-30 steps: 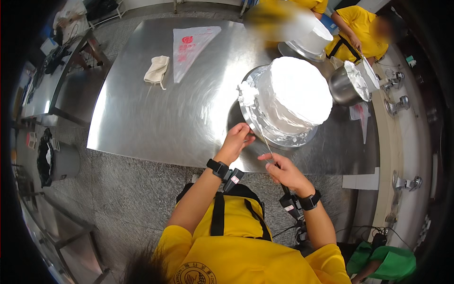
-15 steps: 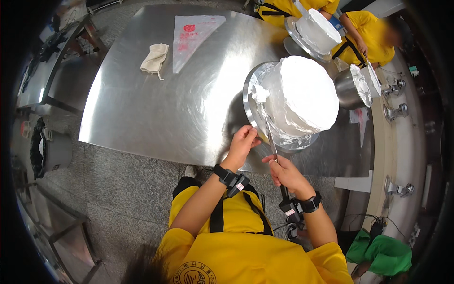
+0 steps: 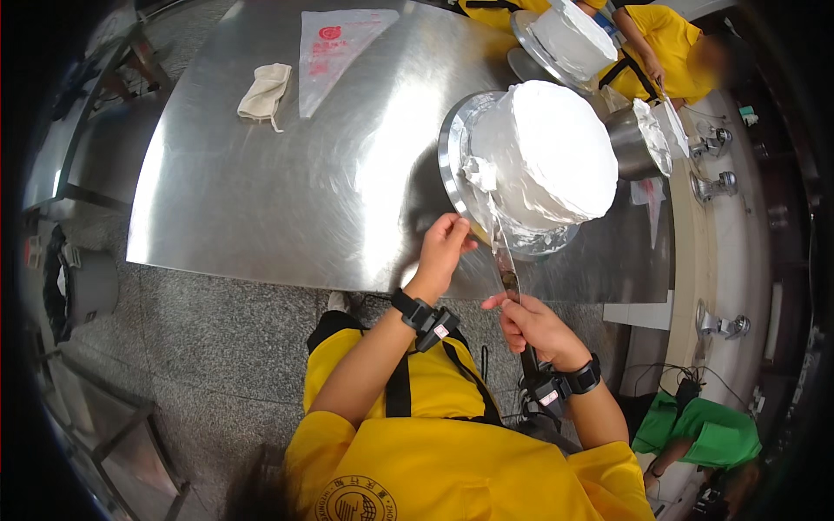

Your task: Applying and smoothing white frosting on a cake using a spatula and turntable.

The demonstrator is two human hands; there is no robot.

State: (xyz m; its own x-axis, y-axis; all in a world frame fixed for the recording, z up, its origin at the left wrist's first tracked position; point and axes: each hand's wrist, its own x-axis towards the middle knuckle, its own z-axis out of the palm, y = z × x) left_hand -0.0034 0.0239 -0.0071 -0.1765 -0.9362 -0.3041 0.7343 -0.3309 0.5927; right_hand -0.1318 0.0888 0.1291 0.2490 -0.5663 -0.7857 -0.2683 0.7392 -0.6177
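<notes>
Clasping long black-handled metal spatula (image 3: 502,250) in right grip (image 3: 532,327); pinching round silver metal turntable (image 3: 449,165) by its edge with left grip (image 3: 441,253), mid-frame.

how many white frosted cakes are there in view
2: the near cake, on the turntable beside the left hand; and the far cake, on another stand toward the upper right. No others show.

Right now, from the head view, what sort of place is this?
Probably a pastry kitchen or baking classroom: a white-coated cake on a metal turntable, a clear piping bag on a steel worktable.
</notes>
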